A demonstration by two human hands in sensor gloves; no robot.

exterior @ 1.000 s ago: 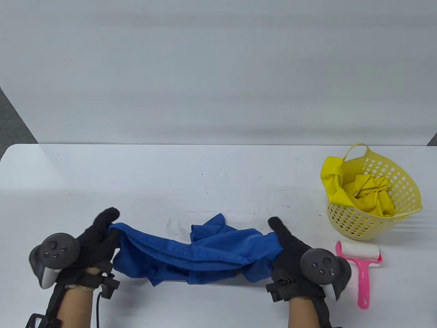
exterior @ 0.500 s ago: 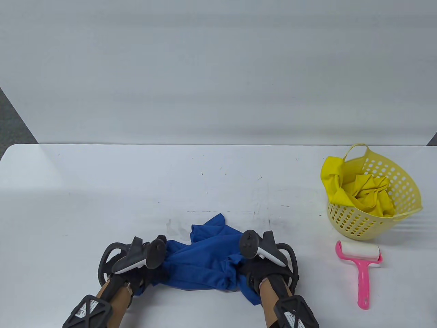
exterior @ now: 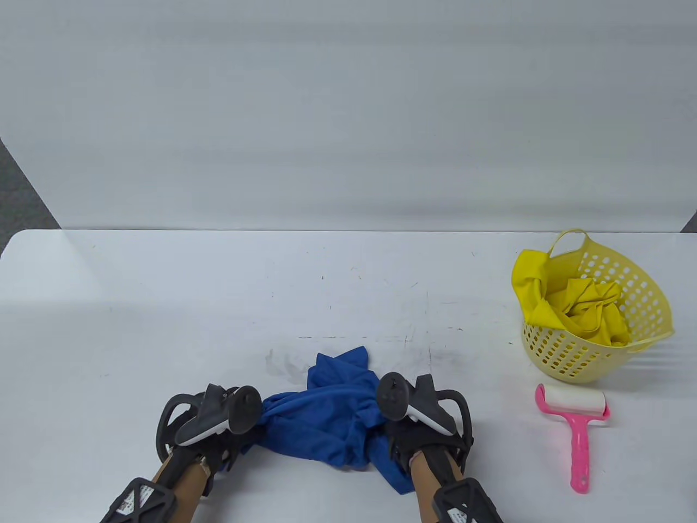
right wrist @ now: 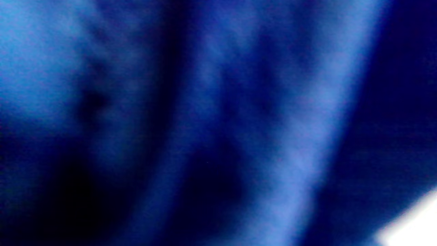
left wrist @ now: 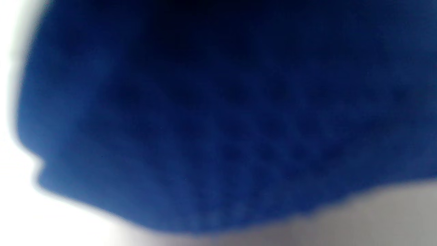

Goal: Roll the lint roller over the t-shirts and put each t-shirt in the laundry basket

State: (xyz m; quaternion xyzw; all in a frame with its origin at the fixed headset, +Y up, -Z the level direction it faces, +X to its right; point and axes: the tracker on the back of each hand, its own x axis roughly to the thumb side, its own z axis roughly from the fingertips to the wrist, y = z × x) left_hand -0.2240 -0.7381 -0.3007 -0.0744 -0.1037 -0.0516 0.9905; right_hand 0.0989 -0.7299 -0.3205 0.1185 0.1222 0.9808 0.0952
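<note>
A blue t-shirt [exterior: 321,419] lies bunched near the table's front edge, between my two hands. My left hand [exterior: 228,444] holds its left end and my right hand [exterior: 414,441] holds its right end. The cloth gathers into both hands, and the trackers hide the fingers. Blurred blue cloth [left wrist: 218,119] fills the left wrist view, and folds of the same cloth [right wrist: 218,123] fill the right wrist view. A pink lint roller [exterior: 574,425] with a white roll lies to the right of my right hand. The yellow laundry basket [exterior: 653,294] stands behind it, holding a yellow t-shirt [exterior: 588,310].
The white table [exterior: 218,305] stretches out behind and to the left of the shirt. A white wall panel [exterior: 348,109] rises at the table's far edge. Dark floor [exterior: 22,190] shows at the far left.
Both hands have come together from wide apart and turned on edge, bunching the stretched blue t-shirt into a heap between them. The basket and the lint roller have not moved.
</note>
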